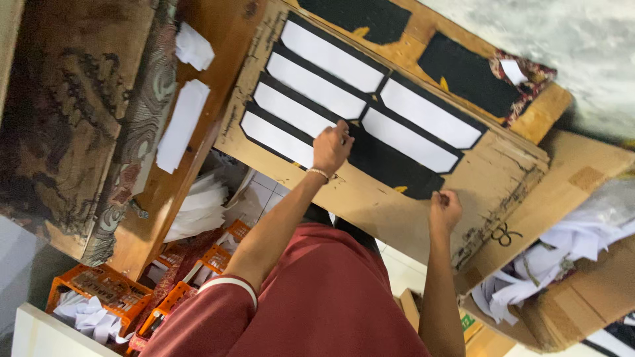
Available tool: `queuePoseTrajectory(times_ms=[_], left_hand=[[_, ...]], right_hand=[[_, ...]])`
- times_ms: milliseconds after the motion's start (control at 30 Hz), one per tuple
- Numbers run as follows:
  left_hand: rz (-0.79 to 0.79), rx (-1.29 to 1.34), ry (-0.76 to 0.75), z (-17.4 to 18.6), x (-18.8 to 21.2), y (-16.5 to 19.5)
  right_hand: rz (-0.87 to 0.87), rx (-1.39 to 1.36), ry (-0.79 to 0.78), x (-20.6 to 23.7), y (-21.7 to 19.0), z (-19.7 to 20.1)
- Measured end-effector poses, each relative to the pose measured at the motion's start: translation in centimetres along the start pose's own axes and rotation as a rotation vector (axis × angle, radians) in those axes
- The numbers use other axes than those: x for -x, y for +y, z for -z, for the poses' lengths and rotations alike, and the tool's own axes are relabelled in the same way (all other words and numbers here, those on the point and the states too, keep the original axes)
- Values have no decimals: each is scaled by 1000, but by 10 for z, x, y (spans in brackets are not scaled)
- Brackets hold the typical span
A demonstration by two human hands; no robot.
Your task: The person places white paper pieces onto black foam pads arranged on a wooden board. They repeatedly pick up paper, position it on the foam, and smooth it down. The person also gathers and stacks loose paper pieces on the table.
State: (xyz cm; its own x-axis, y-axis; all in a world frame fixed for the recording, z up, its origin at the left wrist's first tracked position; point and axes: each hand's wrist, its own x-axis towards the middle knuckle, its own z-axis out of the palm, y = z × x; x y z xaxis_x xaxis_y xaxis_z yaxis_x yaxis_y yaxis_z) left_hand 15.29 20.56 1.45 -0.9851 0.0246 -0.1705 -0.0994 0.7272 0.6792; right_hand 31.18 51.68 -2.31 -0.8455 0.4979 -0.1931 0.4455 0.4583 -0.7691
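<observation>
A large cardboard sheet (370, 192) lies across the work surface, carrying a black panel (390, 165) with white strips (311, 86) in rows. The left hand (331, 147) pinches a strip edge at the panel's centre. The right hand (445, 208), fingers closed, presses the panel's lower corner.

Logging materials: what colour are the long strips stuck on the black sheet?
White paper strips on the black sheet, clearest in the head view.
</observation>
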Motion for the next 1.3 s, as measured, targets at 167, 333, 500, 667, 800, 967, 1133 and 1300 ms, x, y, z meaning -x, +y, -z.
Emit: queuePoseTrajectory(times_ms=[167,333,500,667,800,967,1133,1300], left_hand=[[-54,54,107,33,-18,-5],[4,81,312,94,-99,-30],[68,90,515,156,-198,-57],[181,125,457,201,-186,-115],[230,-123,387,237,-104,-183],[198,-422,273,271,-19,-264],[265,-321,186,279,-1,-312],[231,-289,184,281,7,-324]], right_hand=[[3,-44,149,7,-21,-11],[-22,162,111,20,-89,-21],[129,151,73,11,-154,-55],[115,75,9,15,-195,-98],[121,122,-14,20,-216,-132],[180,81,-53,18,-239,-160],[217,121,-96,7,-266,-175],[256,124,-98,0,-282,-179]])
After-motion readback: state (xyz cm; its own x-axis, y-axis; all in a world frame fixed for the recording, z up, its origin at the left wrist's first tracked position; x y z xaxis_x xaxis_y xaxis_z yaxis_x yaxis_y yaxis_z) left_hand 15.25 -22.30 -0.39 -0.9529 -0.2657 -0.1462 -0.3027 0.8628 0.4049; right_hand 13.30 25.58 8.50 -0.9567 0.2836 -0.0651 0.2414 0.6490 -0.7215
